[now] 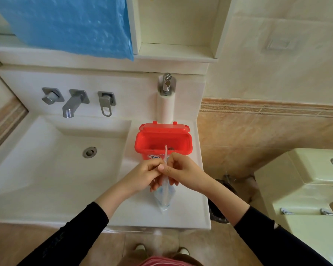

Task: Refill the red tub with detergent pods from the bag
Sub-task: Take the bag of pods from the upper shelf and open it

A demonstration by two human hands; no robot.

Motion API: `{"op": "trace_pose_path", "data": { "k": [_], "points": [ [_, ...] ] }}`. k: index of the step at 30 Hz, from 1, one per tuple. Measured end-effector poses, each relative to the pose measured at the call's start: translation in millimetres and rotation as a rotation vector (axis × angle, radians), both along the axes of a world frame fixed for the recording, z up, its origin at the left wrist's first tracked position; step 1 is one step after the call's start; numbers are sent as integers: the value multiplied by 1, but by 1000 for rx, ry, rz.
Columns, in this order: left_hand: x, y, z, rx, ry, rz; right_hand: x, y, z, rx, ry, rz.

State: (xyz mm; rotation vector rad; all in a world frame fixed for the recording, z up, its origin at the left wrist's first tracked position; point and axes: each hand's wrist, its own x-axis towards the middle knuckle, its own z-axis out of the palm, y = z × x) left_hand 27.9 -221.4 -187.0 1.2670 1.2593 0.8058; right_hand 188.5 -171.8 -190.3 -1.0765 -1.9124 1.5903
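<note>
The red tub stands on the counter to the right of the sink, its hinged lid open toward the wall. Something small and dark lies inside it. Just in front of the tub I hold a clear plastic bag edge-on to the camera, with pale blue contents in its lower part. My left hand pinches the bag's top from the left. My right hand pinches it from the right. The thin top edge of the bag sticks up over the tub's front rim.
A white sink basin with a drain lies to the left, and a wall faucet is above it. A white bottle with a metal pump stands behind the tub. A toilet is at right. A blue plastic sheet hangs above.
</note>
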Motion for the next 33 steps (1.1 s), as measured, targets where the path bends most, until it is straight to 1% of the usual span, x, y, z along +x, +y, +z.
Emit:
{"op": "trace_pose_path", "data": {
  "k": [3, 6, 10, 19, 27, 33],
  "points": [
    [0, 1, -3, -68, -51, 25, -1, -3, -5, -47, -11, 3],
    [0, 1, -5, -102, -61, 18, -2, -3, -8, -55, -29, 23],
    [1, 3, -6, -108, -66, 13, 1, 1, -6, -91, -19, 35],
    [5, 0, -10, -85, -91, 27, 9, -1, -5, -217, 76, 35],
    [10, -3, -17, -99, -191, 53, 14, -5, -12, -314, 154, 21],
    [9, -3, -16, -107, -187, -13, 14, -9, -5, -287, 172, 45]
  ]
}}
